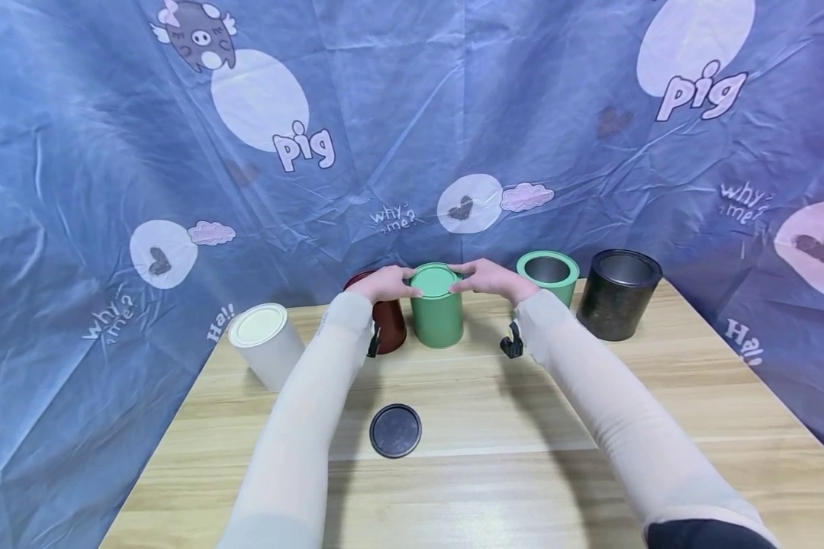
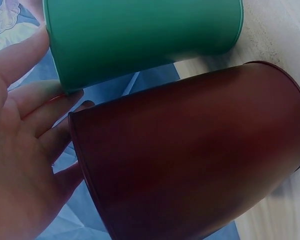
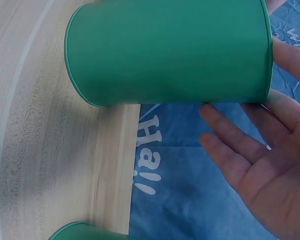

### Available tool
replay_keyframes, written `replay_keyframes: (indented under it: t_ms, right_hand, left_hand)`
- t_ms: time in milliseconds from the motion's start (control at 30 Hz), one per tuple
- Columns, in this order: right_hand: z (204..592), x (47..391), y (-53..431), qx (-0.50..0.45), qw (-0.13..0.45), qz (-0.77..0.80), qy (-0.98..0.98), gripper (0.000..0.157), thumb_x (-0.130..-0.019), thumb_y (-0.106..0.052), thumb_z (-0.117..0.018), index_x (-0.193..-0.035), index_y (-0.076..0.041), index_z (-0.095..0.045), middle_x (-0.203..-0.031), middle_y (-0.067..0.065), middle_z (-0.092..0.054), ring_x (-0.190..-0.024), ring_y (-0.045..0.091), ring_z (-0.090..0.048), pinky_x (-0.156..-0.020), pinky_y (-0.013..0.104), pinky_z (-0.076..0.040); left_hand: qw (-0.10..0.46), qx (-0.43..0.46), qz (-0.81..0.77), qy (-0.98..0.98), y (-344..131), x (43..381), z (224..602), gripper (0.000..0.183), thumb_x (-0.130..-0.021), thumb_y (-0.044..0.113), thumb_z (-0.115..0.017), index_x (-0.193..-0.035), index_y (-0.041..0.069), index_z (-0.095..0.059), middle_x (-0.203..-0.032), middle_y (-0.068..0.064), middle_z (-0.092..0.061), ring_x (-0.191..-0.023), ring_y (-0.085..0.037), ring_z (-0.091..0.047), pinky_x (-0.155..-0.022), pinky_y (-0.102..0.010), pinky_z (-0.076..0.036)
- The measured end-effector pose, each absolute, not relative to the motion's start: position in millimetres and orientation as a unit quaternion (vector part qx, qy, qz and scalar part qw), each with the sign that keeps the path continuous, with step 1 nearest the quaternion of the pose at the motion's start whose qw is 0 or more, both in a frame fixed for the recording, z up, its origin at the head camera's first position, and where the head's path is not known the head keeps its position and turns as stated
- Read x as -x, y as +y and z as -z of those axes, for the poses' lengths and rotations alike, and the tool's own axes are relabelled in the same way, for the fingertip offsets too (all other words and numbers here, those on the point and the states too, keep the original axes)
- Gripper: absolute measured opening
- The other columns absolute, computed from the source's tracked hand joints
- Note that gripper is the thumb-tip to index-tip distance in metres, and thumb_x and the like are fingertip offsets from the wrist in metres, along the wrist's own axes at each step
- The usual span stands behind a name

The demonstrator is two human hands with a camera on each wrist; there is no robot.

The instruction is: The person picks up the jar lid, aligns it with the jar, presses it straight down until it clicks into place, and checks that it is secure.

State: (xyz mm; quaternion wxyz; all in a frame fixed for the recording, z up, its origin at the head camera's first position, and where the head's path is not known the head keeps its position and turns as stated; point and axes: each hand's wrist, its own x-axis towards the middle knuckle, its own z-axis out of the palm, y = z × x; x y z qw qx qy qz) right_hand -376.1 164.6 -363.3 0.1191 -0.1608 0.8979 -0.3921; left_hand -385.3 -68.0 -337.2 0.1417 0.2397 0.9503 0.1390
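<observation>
A green can [image 1: 437, 324] stands upright at the back of the table with a green lid [image 1: 433, 280] on top. My left hand [image 1: 387, 284] holds its upper rim from the left, thumb at the front edge. From the right, my right hand [image 1: 486, 278] grips the same rim, with two fingers held off the side in the right wrist view. A dark red can [image 2: 185, 155] stands just left of the green one; the left hand's lower fingers are at its top edge, and the forearm partly covers it in the head view.
A white lidded can [image 1: 268, 347] stands at the left. Toward the right are an open green can [image 1: 548, 282], partly behind the right arm, and an open black can [image 1: 618, 301]. A black round lid [image 1: 395, 431] lies flat on the wooden table [image 1: 467, 480]. Blue cloth [image 1: 384, 114] hangs behind.
</observation>
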Motion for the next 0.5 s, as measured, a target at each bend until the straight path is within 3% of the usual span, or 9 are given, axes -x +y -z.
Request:
replay_keyframes:
  t_ms: [500]
  right_hand:
    - [359.5,373.3,166.3,0.18,0.122,0.36,0.907,0.067,-0.091,-0.032,-0.064,-0.149,-0.013,-0.037,-0.149,0.023,-0.04,-0.126,0.042,-0.05,-0.106,0.052,-0.042]
  left_hand:
    - [0.151,-0.246,-0.126,0.949,-65.9,377.7,332.5,0.066,-0.098,0.036,-0.055,-0.151,0.006,-0.031,-0.156,-0.012,-0.034,-0.144,-0.026,-0.031,-0.118,-0.037,-0.027]
